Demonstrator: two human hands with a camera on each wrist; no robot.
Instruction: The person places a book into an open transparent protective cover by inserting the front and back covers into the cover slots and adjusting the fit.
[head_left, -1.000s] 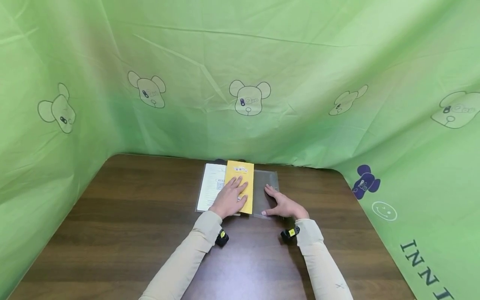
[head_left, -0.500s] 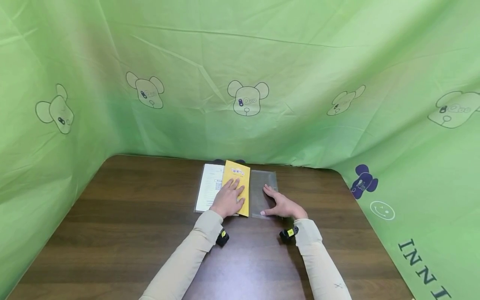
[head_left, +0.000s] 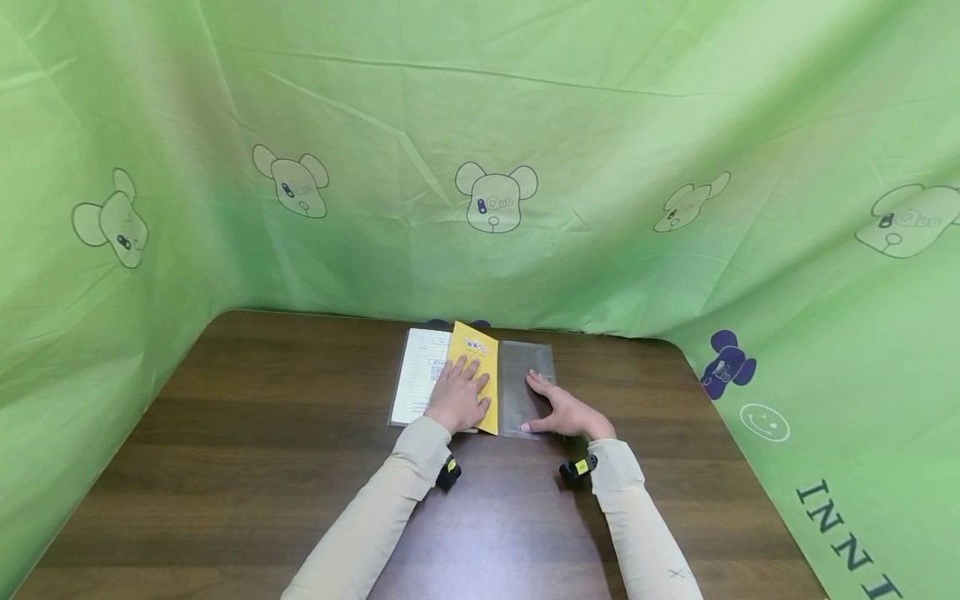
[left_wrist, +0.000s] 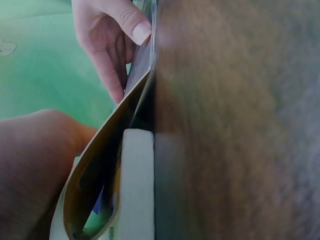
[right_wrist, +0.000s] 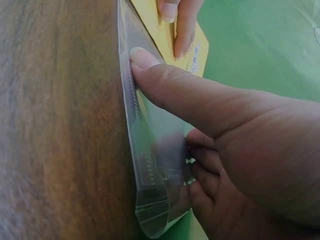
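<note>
Yellow sheet [head_left: 482,343], one, near tabletop's [head_left: 300,467] back edge, partly over one white page block [head_left: 417,375], beside one clear plastic cover [head_left: 517,379]. Lower part hidden under left hand [head_left: 459,402]: grip relaxed, fingers spread, pressing sheet. Right hand [head_left: 567,413]: grip loose, thumb and fingers apart on cover. Space inside sheet's bend dark, hard to make out. Two wrist cameras [head_left: 448,473]. Two pale sleeves [head_left: 375,525], cut off below. Green cloth [head_left: 360,258] behind: five outlined bear heads, rightmost cut off.
</note>
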